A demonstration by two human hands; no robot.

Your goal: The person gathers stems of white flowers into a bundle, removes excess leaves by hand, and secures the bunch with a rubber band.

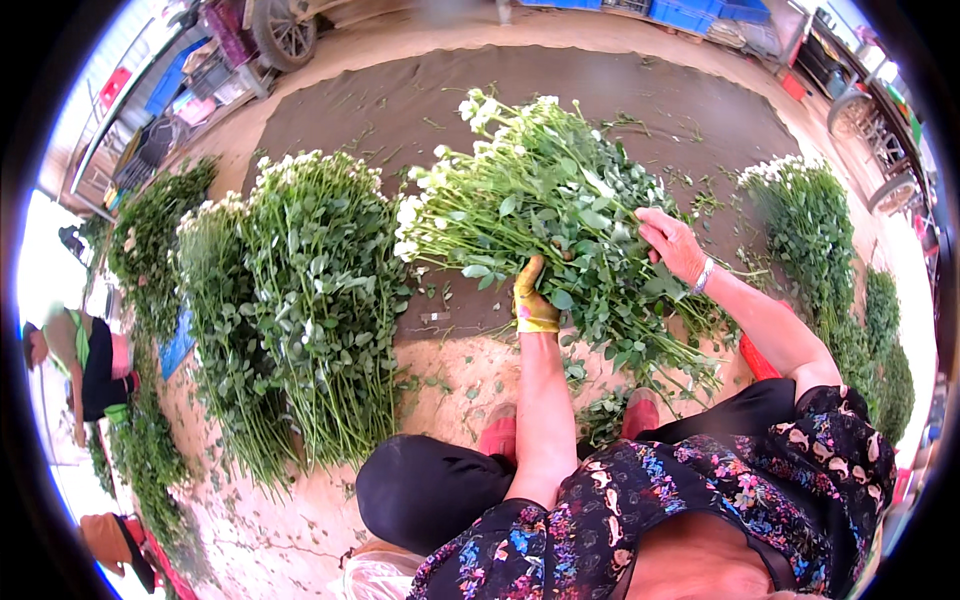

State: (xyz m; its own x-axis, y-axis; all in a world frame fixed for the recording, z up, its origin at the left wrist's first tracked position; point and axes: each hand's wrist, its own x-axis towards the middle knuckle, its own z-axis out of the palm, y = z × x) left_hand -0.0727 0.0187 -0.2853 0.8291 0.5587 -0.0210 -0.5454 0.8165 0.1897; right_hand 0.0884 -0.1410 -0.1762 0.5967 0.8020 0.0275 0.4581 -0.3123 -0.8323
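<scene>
A large bunch of small white roses (520,190) lies slanted across in front of me, its blooms to the upper left and its leafy stems toward my feet. My left hand (537,300), in a yellow work glove, is closed around the stems from below; leaves hide part of its fingers. My bare right hand (672,245), a band at its wrist, is at the bunch's right side among the leaves. Its fingers are curled together; what they hold, if anything, is hidden. Under the bunch, loose cut leaves (600,415) lie between my red shoes (640,412).
Tall rose bundles (320,300) stand to my left, others (810,235) to my right. A dark cloth (400,110) strewn with leaf scraps covers the floor ahead. Wheeled carts (283,30) and blue crates (690,12) line the back. Other people (95,365) are at far left.
</scene>
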